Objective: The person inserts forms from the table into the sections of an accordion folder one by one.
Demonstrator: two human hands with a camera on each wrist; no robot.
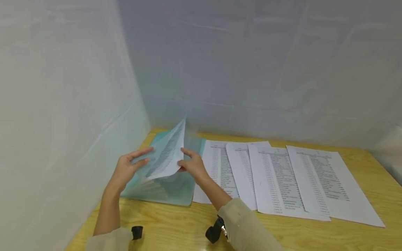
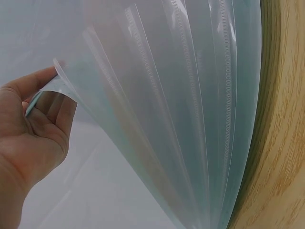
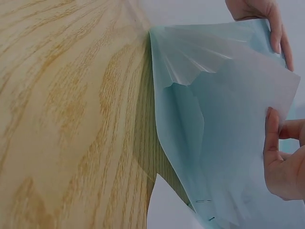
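While the left hand (image 1: 125,170) pinches the free edge of a clear plastic sleeve (image 2: 143,119) between thumb and fingers (image 2: 45,78), fanning the pockets up off the table, the right hand (image 1: 193,165) grips a white printed sheet of paper (image 1: 168,153) by its lower right edge, fingers (image 3: 272,138) curled on it, thumb behind. Both hands are grasping, neither is loose.

The sheet stands tilted upright over the pale teal, translucent plastic display folder (image 1: 166,188), its lower edge down among the lifted sleeves; whether it is already inside a pocket or only at the mouth, cannot tell. The right wrist view shows the sheet lying against the teal leaves with the left fingers at the top edge. The folder lies open at the far left of the light wooden table (image 1: 188,226), close to the white fabric side wall (image 1: 62,104).

Progress, as judged: one sheet is in hand at the folder and not yet seated flat. Four more white printed list sheets (image 1: 282,177) lie overlapping in a row on the table just right of the folder, the nearest touching its edge, so most of the filing looks left to do. The sleeves seen in the left wrist view look empty. Black wrist camera mounts (image 1: 215,232) show at both beige cuffs.
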